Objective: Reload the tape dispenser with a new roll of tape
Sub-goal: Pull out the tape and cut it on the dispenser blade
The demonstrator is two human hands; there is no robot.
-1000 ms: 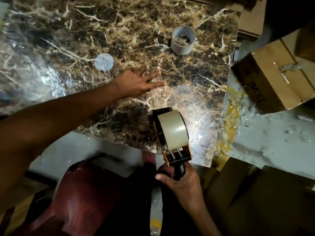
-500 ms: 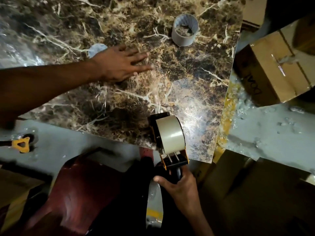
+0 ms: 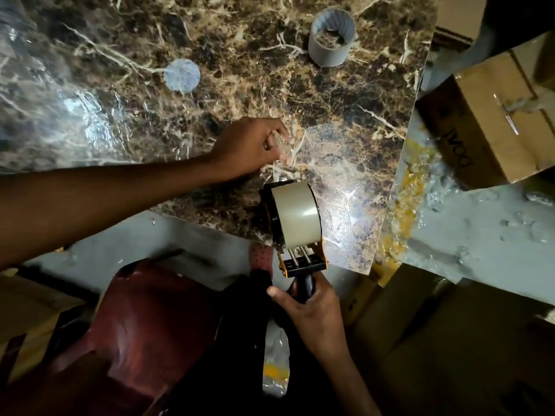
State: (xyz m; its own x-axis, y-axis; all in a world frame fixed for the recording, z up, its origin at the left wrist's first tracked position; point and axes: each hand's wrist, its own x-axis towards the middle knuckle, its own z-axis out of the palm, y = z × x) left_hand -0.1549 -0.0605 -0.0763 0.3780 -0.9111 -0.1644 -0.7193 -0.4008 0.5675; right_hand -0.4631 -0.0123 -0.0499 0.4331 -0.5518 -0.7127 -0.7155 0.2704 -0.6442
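Marbled table carries an empty core at its far side. My right hand grips the dispenser by its handle, new roll mounted, over the near edge. My left hand pinches clear tape just beyond it.

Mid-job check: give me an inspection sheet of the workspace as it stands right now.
Surface: marble-pattern tabletop, glossy, with glare patches.
Job's things: tape dispenser at the near table edge, loaded with a tan tape roll; empty grey core upright at the far side.
Clutter: pale round disc lying flat on the tabletop.
Grips: right hand shut on the dispenser handle; left hand fingers curled at the table just beyond the roll, what it pinches unclear.
Cables: nothing seen.
Surroundings: cardboard box to the right; grey floor with yellow stains; more boxes below.
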